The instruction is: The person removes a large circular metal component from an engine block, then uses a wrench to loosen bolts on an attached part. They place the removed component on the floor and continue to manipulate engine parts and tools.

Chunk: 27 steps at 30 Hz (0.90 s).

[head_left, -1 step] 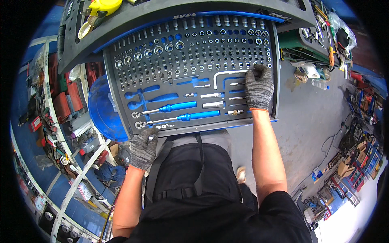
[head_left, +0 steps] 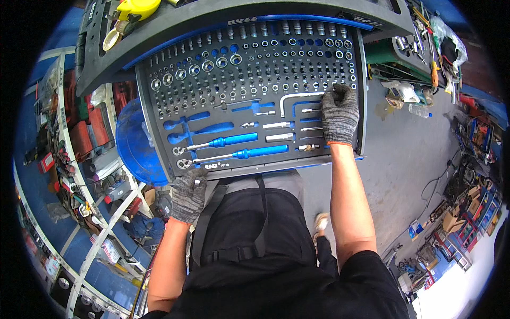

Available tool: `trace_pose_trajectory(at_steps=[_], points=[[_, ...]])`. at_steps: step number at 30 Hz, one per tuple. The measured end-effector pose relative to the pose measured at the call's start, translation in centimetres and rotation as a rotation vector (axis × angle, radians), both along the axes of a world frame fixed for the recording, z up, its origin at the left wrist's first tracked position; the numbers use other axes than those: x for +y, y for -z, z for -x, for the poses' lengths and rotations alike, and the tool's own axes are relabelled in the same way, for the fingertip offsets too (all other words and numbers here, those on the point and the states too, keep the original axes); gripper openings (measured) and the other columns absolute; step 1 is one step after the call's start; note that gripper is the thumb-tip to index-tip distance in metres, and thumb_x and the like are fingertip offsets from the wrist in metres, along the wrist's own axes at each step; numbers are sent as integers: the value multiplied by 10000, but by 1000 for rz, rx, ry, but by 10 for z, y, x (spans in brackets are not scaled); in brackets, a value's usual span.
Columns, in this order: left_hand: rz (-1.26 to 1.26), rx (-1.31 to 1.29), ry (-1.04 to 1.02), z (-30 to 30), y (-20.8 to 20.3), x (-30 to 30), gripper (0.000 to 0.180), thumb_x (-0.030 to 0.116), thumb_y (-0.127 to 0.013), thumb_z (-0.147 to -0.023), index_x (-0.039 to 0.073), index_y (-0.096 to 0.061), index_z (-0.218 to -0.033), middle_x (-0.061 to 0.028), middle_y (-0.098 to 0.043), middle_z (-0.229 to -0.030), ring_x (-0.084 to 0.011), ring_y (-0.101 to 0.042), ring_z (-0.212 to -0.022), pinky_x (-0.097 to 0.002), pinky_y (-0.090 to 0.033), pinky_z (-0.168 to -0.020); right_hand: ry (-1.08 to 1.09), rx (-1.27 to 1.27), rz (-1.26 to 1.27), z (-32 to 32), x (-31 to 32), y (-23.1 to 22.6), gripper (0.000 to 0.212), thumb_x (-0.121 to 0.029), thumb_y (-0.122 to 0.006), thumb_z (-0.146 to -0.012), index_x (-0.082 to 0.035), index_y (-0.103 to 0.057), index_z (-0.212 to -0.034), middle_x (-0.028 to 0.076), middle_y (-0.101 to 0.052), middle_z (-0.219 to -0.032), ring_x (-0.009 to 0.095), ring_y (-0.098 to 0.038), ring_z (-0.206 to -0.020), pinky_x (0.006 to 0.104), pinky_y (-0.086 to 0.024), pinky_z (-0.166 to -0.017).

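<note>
A pulled-out tool drawer [head_left: 249, 117] with a dark foam insert lies before me, holding rows of sockets and bits. My right hand [head_left: 340, 114], in a grey knit glove, rests over its right side with the fingers curled at the bottom socket row. What those fingertips touch is hidden. Beside them lies a silver L-shaped bar [head_left: 282, 104]. My left hand [head_left: 188, 194], gloved alike, is closed by the front left corner, with a small silver socket [head_left: 197, 182] showing between its fingers. Two blue-handled ratchets [head_left: 234, 140] lie near that corner. Blue recesses show in the foam.
Above the drawer is the cabinet's dark top [head_left: 297, 15] with a yellow tape measure [head_left: 138, 6]. A blue bin [head_left: 139, 141] and a cluttered white-framed shelf [head_left: 101, 234] stand left. Grey floor [head_left: 393, 175] lies right, with cluttered shelving [head_left: 467, 196] beyond.
A light shoe and dark trouser leg beside my apron have shifted slightly to the right and show more. Both hands and the drawer's contents look the same.
</note>
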<state>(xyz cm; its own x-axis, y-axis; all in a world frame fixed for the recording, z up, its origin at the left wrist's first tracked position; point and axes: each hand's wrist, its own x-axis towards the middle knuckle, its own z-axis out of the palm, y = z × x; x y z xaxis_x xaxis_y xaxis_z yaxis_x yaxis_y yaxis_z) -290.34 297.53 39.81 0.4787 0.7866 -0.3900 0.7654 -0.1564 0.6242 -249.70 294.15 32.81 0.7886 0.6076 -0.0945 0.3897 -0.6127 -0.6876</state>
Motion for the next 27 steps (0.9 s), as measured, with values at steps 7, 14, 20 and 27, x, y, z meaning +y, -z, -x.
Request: trace_pose_trajectory(at_steps=[7,14,20,27], points=[[52,-35,-87,3,2,-12,212,134,-582,-955,21,-675,-1107,-129,-707,-913,-219,-687,-802,-351,-538,-749,-73,-117,-1,-2,2,0,318,-120,-679,-880,-62,-642,-1190,130,-703,-1013,224,-679,-923,350,-524,-890],[117,23,-168,3,5,-17,189,146,-617,-953,60,-681,-1109,-145,-707,-1038,-284,-678,-998,-378,-521,-875,-166,-196,-64,-15,-1,6,279,-101,-654,-922,-48,-627,-1194,142,-699,-1076,239,-682,-970,355,-521,-917],[-16,-7,-107,-1,4,-19,181,123,-624,-935,68,-675,-1099,-138,-709,-1039,-290,-684,-988,-386,-530,-868,110,46,-222,-18,-29,7,281,-95,-636,-923,5,-583,-1181,148,-681,-1089,228,-667,-990,339,-517,-910],[-123,-8,-99,-2,8,-15,178,144,-614,-929,82,-697,-1073,-133,-713,-980,-299,-687,-903,-392,-537,-798,-210,79,-201,38,-25,-6,195,-84,-649,-922,-13,-658,-1104,130,-699,-1014,224,-677,-914,345,-532,-849]])
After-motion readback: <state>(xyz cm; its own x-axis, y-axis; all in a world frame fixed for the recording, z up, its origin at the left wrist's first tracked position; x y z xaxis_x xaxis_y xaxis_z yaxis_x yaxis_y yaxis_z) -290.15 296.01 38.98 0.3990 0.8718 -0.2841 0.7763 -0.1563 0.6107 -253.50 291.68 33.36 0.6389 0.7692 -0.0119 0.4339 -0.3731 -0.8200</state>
